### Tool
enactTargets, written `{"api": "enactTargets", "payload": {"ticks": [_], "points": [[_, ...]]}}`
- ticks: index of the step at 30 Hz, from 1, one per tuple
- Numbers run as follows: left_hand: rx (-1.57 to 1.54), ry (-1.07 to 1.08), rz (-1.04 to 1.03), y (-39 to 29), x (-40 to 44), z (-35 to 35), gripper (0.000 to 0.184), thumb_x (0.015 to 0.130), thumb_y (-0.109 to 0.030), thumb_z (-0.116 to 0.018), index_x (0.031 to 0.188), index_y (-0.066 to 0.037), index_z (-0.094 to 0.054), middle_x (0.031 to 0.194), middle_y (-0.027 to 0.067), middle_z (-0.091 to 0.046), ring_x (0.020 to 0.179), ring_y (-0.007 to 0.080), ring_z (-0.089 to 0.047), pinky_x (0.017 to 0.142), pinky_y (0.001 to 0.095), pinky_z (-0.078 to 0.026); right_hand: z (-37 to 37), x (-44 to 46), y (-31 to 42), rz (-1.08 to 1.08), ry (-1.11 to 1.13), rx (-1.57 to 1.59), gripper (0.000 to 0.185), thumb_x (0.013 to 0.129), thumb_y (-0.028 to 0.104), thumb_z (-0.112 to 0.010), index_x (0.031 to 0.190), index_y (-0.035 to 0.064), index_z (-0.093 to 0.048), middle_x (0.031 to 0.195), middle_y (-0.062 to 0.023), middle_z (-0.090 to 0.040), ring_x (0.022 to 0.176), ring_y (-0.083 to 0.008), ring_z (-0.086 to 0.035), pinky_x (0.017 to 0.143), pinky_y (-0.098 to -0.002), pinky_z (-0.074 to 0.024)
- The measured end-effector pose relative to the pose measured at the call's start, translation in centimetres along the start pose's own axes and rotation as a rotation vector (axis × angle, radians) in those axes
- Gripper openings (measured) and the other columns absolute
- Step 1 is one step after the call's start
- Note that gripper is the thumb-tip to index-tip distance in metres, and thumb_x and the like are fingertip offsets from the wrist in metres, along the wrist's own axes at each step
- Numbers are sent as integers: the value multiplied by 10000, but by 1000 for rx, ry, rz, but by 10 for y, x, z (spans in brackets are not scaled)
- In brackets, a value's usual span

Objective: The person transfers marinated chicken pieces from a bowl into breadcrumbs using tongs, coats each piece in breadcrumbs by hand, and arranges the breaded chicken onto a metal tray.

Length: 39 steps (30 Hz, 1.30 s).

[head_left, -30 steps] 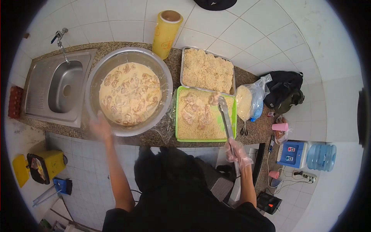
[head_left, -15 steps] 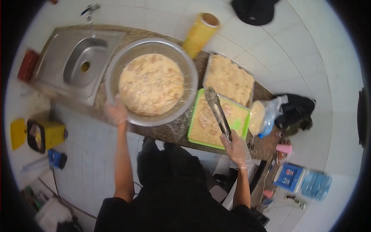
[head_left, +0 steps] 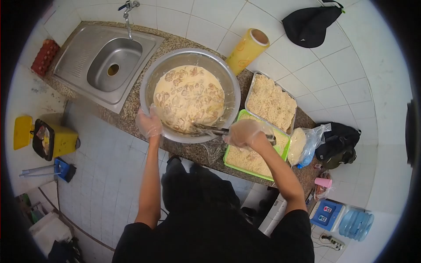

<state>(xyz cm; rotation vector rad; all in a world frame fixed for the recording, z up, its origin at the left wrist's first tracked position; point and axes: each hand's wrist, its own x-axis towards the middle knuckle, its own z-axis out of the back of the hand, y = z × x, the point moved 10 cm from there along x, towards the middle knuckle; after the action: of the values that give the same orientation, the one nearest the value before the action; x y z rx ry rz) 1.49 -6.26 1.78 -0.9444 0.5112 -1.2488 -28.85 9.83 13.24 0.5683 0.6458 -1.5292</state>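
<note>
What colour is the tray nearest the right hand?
The tray is bright green, best seen in the head view.

The speckled stone countertop (head_left: 131, 111) mixes brown, tan and dark grey. The wide, round metal bowl (head_left: 188, 58) is silver-grey, its creamy pale-yellow batter (head_left: 188, 94) mottled with pinkish-brown pieces. The long metal tongs (head_left: 210, 129) look silver and dark. Thin plastic gloves (head_left: 154, 131) on the left hand (head_left: 149, 122) and right hand (head_left: 247, 133) are colourless and see-through. By the countertop's front edge, the rectangular tray (head_left: 248, 171) has a bright green rim around beige crumbs (head_left: 247, 160). Towards the back edge, a silver rectangular metal tray (head_left: 249, 90) carries golden-beige, grainy-textured pieces (head_left: 272, 101), and the upright film roll (head_left: 246, 51) is translucent yellow with a brown core. White wall tiles (head_left: 210, 26) show grey grid lines.
</note>
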Motion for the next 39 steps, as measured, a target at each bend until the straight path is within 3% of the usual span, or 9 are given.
{"api": "enactTargets", "payload": {"ticks": [2, 5, 8, 20, 23, 26, 29, 32, 39], "points": [[18, -30, 10, 10, 0, -3, 282, 915, -205, -716, 1063, 34, -696, 944, 269, -719, 900, 470, -688, 804, 529, -521, 11, 6, 0, 64, -83, -25, 669, 1016, 556, -517, 812, -41, -741, 849, -253, -731, 823, -417, -733, 801, -496, -588], [6, -51, -27, 7, -1, 0, 271, 908, -195, -722, 1056, 30, -704, 940, 264, -726, 881, 463, -694, 790, 524, -527, 28, -6, -15, 51, 19, -61, 476, 977, 406, -540, 867, 8, -776, 893, -238, -746, 853, -411, -742, 782, -492, -582], [6, -1, 73, -8, -1, 10, 285, 909, -188, -716, 1106, 18, -725, 996, 232, -760, 933, 408, -739, 822, 475, -550, 41, -24, -44, 33, -136, -117, 609, 1021, 551, -518, 856, 14, -755, 849, -240, -728, 834, -416, -729, 772, -517, -579], [-120, 0, 73, -9, 0, 12, 247, 908, -174, -712, 1068, 14, -735, 971, 235, -757, 932, 415, -733, 813, 483, -548, 81, -89, -47, -306, -330, -67, 531, 1008, 539, -560, 904, 41, -713, 800, -219, -714, 767, -407, -725, 724, -516, -574], [-62, -37, 36, -13, -1, 16, 259, 887, -151, -695, 1072, 29, -712, 965, 265, -736, 926, 448, -715, 832, 502, -545, 54, -66, -25, -282, -200, 32, 493, 1016, 483, -542, 920, 35, -725, 810, -214, -724, 817, -398, -736, 733, -487, -577], [-68, -9, 40, -13, -1, 13, 253, 899, -155, -694, 1066, 34, -712, 964, 264, -737, 921, 445, -717, 827, 503, -545, 3, -35, -21, -107, -269, 16, 517, 1016, 488, -543, 954, 6, -718, 848, -235, -728, 866, -403, -739, 774, -499, -576], [-50, -58, -5, -20, -1, 18, 246, 913, -164, -692, 1047, 42, -708, 951, 264, -737, 901, 446, -717, 810, 505, -543, 20, -42, -24, -211, -173, 127, 539, 1003, 488, -550, 967, -21, -724, 890, -255, -731, 906, -410, -740, 822, -514, -571], [-81, -26, 13, 0, 1, 6, 274, 910, -180, -713, 1088, 27, -718, 999, 239, -756, 952, 414, -730, 837, 478, -548, 25, -18, -45, -264, -267, 162, 557, 997, 500, -546, 995, -25, -733, 945, -247, -739, 941, -413, -734, 853, -520, -566], [-56, 1, 55, -10, 2, 12, 253, 903, -162, -708, 1078, 20, -717, 1006, 243, -751, 954, 419, -729, 836, 481, -547, 0, 38, -77, -187, -243, 248, 544, 1013, 522, -526, 1047, 24, -741, 1002, -228, -743, 964, -436, -716, 854, -530, -561]]}}
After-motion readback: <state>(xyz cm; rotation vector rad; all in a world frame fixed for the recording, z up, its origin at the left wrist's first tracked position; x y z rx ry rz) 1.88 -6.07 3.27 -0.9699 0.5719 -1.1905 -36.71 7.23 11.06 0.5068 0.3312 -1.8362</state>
